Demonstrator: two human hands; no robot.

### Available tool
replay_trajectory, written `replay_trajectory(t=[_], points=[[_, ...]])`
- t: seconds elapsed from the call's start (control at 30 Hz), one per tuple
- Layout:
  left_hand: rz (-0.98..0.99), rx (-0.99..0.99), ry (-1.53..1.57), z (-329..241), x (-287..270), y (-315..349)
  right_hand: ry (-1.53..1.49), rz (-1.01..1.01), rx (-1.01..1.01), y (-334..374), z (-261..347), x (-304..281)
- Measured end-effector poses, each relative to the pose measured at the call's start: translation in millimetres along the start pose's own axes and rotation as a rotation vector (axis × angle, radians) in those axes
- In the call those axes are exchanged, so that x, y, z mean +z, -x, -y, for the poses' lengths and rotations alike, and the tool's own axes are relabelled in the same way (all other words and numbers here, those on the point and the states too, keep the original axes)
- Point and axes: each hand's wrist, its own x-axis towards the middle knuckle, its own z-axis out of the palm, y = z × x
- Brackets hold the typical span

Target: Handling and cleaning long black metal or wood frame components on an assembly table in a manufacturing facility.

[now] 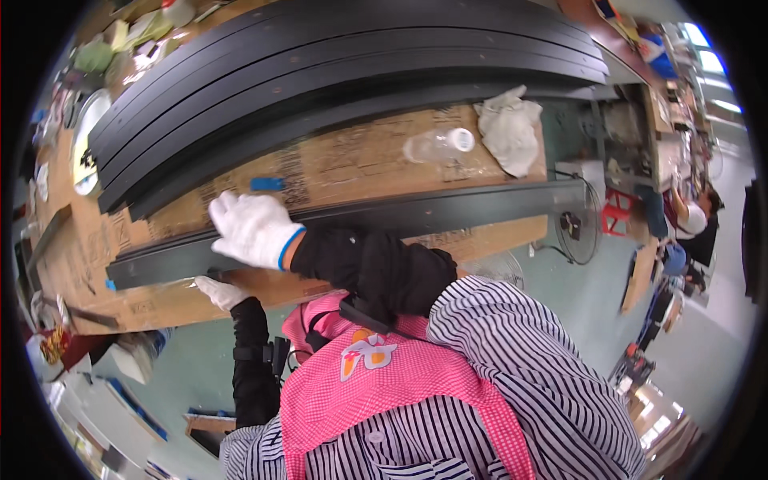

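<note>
A long dark grey metal bar (448,210) lies lengthwise on a cardboard-covered table (360,164) in front of me. My right hand (254,230), in a white glove with a blue cuff edge, rests across the bar's left part, fingers stretched out over its top. Below it, my left hand (220,294), also white-gloved, is at the bar's near edge. Its fingertips are pressed together beside a small pale bit; what they hold is too small to make out. Just beyond my right hand lies a small blue block (266,184).
Several long black bars (344,72) are stacked along the table's far side. A clear bottle (438,146) lies by a crumpled white cloth (510,132). On the right are a standing fan (578,226), a red stool (617,212) and a seated person (692,218).
</note>
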Motion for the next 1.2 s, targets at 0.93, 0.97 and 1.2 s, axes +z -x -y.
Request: replay_trajectory(t=[0.93,0.97,1.2], points=[[-0.269,0.547,-0.288,-73.1,8.7,36.0,0.022,-0.653,0.231,260.9,-68.3,56.9],[-0.256,0.532,-0.274,-76.6,9.4,39.9,0.089,-0.642,0.168,255.7,-69.8,59.4],[-0.102,0.413,-0.127,-77.6,3.4,45.3,0.493,-0.693,-0.116,210.1,-100.4,116.7]])
